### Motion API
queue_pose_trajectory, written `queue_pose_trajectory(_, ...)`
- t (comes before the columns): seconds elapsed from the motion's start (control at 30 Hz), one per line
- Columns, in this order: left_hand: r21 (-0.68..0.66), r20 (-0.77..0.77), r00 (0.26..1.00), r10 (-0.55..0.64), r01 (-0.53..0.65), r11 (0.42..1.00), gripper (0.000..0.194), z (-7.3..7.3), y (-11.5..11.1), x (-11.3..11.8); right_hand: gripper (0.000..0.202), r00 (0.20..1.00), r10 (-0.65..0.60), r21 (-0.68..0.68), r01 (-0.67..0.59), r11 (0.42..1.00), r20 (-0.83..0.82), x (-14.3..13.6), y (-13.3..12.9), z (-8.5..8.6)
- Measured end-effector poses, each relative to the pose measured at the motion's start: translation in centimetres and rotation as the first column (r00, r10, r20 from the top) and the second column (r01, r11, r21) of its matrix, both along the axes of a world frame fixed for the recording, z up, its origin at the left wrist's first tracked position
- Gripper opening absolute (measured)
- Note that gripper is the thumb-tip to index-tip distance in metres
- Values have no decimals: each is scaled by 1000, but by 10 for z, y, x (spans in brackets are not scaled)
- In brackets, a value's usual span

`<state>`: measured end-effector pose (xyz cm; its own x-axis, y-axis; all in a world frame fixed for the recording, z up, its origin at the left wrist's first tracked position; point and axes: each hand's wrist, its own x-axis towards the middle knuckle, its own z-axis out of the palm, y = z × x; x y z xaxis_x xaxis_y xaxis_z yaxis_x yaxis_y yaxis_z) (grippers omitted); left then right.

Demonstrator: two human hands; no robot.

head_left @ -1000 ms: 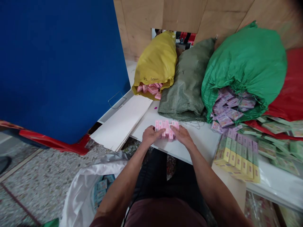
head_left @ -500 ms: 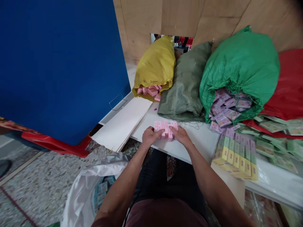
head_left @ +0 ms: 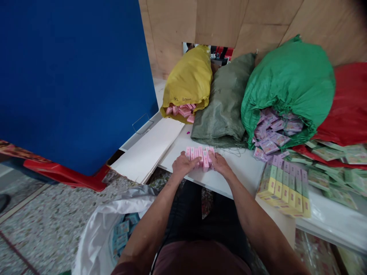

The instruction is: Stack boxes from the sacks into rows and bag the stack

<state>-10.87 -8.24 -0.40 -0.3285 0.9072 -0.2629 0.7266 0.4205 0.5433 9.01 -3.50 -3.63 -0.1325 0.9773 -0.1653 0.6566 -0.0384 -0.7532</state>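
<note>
Several small pink boxes (head_left: 205, 159) stand side by side in a row on the white table, near its front edge. My left hand (head_left: 183, 163) grips the left end of the row, its thumb across the fronts. At the right end my right hand (head_left: 219, 162) presses in, thumb on the front and fingers round the side. The boxes are uneven, some nearer to me than others. Behind them, the yellow sack (head_left: 187, 80) lies with more pink boxes in its mouth.
Right of the grey-green sack (head_left: 225, 99), a green sack (head_left: 289, 84) spills purple boxes. Stacked purple, green and yellow boxes (head_left: 286, 187) stand at the right, near a red sack (head_left: 344, 107). White boards (head_left: 146, 149) lie left. A white sack (head_left: 97, 229) holds blue packs below.
Both hands stay at the ends of the pink row. The thumbs and a few boxes have shifted slightly. The view has moved a little.
</note>
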Motion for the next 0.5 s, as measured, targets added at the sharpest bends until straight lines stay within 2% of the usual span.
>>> queue_pose_trajectory(0.1, -27, -107, 994, -22, 19, 999, 118, 11, 2, 17, 68, 1000, -13, -35, 12, 999, -13, 3, 1, -3)
queue_pose_trajectory(0.17, -38, -154, 988, -34, 29, 999, 127, 14, 4, 28, 68, 1000, -16, -44, 16, 999, -18, 4, 1, -5)
queue_pose_trajectory(0.3, -36, -195, 981, -13, 6, 999, 134, 11, 7, 39, 67, 1000, -22, -42, 21, 999, -16, 3, 2, -8)
queue_pose_trajectory(0.5, 1, -166, 986, 18, -18, 1000, 135, 6, 5, 40, 64, 1000, -24, -36, 24, 999, -4, 1, 4, -11)
